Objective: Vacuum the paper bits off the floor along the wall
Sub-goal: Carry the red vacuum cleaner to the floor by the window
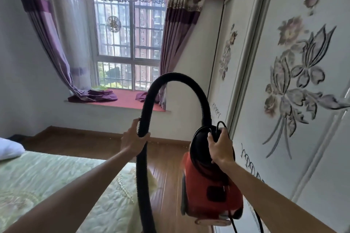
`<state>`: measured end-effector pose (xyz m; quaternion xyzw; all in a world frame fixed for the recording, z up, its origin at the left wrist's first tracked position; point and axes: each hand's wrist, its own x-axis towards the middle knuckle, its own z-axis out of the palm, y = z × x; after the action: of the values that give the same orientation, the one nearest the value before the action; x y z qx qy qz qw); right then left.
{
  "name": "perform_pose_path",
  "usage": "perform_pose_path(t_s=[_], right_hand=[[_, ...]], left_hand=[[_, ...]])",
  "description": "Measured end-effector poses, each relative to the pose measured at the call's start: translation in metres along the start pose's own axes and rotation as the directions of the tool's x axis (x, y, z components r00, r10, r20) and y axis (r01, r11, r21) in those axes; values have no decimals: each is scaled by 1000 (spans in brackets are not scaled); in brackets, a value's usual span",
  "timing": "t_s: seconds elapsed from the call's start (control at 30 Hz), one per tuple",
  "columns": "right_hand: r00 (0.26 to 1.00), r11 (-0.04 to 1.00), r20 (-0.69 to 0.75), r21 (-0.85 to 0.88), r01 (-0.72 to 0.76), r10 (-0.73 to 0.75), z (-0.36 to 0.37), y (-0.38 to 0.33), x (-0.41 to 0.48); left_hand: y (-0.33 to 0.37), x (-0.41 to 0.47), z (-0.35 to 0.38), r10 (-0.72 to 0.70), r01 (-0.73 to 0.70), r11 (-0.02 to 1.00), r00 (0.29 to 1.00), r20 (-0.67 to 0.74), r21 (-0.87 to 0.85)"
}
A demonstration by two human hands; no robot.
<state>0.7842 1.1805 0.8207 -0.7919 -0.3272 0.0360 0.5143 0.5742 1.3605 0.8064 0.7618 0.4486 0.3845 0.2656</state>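
Beside wardrobe [312,157]: vacuum [208,191] hangs upright, hose [178,76] arching left.

Soft daylight from the window [128,43] (wide-angle bending, blurred edges)

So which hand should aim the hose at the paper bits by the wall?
Left. The left hand grips the black ribbed hose, while the right hand is busy holding up the red plastic vacuum body.
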Motion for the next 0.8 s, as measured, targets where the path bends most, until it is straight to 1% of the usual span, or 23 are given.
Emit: perform_pose_path(t_s=[0.17,0.3,0.53,0.6,0.67,0.8], right_hand=[[999,999,42,-24,29,-28,33,11,85],[998,999,42,-16,47,-46,57,23,139],[999,997,-18,61,51,-50,108,34,215],[998,997,-23,60,58,-57,123,31,242],[998,997,-30,44,60,-59,157,38,291],[998,997,-3,31,65,-65,172,39,318]], left_hand=[[2,70,38,-29,31,999,999,-40,35],[-2,112,54,-48,50,998,997,-59,43],[-16,185,87,-63,64,997,998,-12,44],[-21,214,97,-61,61,997,998,-13,50],[-37,266,124,-61,62,997,998,-12,44],[-47,300,132,-62,63,997,998,-6,54]])
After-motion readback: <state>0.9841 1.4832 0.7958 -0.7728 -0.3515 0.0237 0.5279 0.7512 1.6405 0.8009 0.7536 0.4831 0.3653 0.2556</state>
